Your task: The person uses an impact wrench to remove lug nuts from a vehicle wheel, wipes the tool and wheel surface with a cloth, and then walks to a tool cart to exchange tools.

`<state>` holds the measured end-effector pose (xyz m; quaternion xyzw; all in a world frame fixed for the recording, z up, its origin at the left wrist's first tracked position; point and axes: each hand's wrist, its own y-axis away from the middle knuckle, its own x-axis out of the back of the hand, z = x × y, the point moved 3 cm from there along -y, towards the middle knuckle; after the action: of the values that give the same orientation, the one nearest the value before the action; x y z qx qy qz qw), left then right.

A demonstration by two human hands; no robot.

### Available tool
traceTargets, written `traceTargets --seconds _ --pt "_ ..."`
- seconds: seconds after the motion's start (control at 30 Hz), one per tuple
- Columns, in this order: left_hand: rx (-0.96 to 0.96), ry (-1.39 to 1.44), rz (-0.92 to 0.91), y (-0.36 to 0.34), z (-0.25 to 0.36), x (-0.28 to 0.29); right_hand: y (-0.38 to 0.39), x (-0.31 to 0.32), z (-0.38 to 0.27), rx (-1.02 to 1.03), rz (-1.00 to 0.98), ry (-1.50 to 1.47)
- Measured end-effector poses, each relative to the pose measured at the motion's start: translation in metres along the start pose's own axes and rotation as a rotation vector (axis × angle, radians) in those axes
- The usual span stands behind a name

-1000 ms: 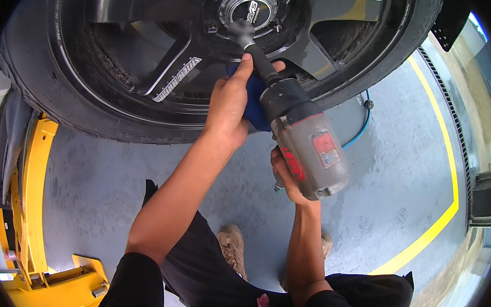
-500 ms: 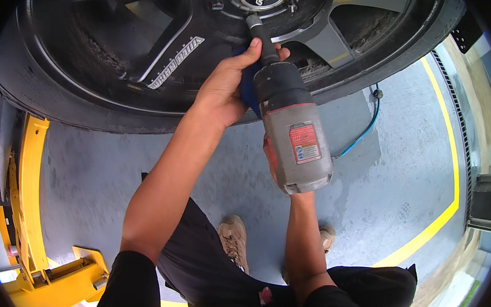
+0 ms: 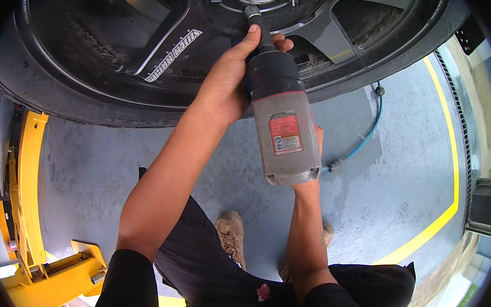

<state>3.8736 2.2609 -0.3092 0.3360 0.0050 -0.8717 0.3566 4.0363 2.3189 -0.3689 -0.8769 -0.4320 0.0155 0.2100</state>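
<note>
Seating socket on lug nut [image 3: 251,9] by wheel hub; impact wrench [image 3: 280,119] swung upright since 1 s ago. Left hand [image 3: 228,77] wraps nose, right hand [image 3: 314,159] mostly hidden, grip can't tell.

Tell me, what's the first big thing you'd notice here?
The grey impact wrench in the middle jumps out: the left hand steadies its black nose and the right hand grips it from below, mostly hidden. Its socket presses against the hub of the big black wheel filling the top. A yellow lift arm stands at the left, over the grey floor.
</note>
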Motion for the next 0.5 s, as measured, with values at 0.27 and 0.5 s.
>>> traceTargets --seconds 0.27,0.5 --pt "-0.041 0.011 0.073 -0.001 -0.004 -0.008 -0.012 0.005 0.007 0.014 -0.021 -0.076" --pt "-0.044 0.076 0.155 -0.003 -0.012 -0.014 -0.015 0.012 0.000 0.034 -0.009 -0.043"
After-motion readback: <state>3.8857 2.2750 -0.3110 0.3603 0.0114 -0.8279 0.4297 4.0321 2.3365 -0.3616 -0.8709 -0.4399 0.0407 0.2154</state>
